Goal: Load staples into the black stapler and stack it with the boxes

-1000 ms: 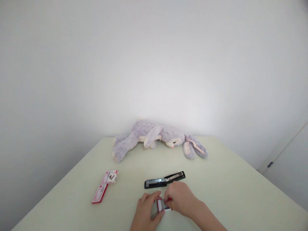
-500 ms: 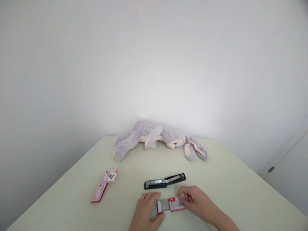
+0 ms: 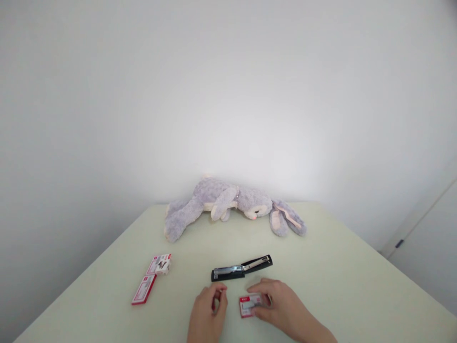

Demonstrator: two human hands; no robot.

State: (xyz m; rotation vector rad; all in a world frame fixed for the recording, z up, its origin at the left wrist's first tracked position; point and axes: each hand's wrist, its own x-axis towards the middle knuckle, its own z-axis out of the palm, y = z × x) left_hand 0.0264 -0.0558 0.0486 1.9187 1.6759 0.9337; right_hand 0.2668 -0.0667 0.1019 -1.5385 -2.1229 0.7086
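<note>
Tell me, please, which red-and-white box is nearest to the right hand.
The box partly covered by the right hand, on the near side of the stapler; the other boxes lie together on the table's left side.

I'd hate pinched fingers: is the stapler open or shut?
Open. The stapler lies with its two halves swung wide apart, the metal parts inside showing.
</note>
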